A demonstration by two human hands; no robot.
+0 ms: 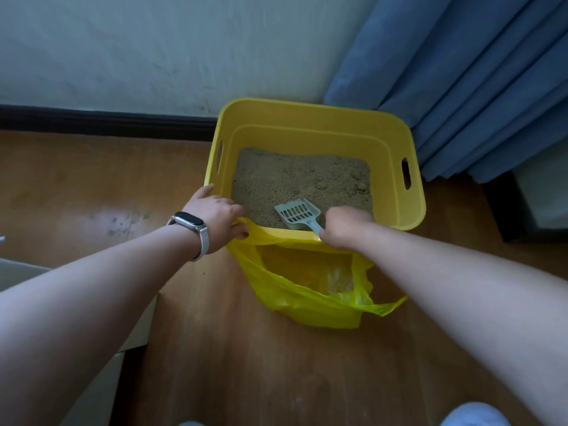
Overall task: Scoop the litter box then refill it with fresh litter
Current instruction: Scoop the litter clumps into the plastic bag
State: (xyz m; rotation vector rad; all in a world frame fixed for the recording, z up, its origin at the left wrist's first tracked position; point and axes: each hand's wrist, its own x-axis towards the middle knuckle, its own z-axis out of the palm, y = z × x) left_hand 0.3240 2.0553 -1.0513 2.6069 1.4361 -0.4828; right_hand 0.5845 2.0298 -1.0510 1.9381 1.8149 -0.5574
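A yellow plastic litter box (pixel 396 176) stands on the wooden floor against the wall, holding tan litter (pixel 301 179) with a few clumps near its right side. A pale grey-blue slotted scoop (pixel 297 213) lies with its blade on the litter near the front wall. My right hand (pixel 344 227) is shut on the scoop's handle. A yellow plastic bag (pixel 307 299) hangs open in front of the box. My left hand (pixel 219 216), with a watch on the wrist, grips the bag's edge at the box's front left corner.
Blue curtains (pixel 479 81) hang at the right behind the box. A dark piece of furniture (pixel 510 207) stands at the right edge. A white wall with a dark baseboard (pixel 101 119) runs behind. A pale object (pixel 18 272) sits at the left by my arm.
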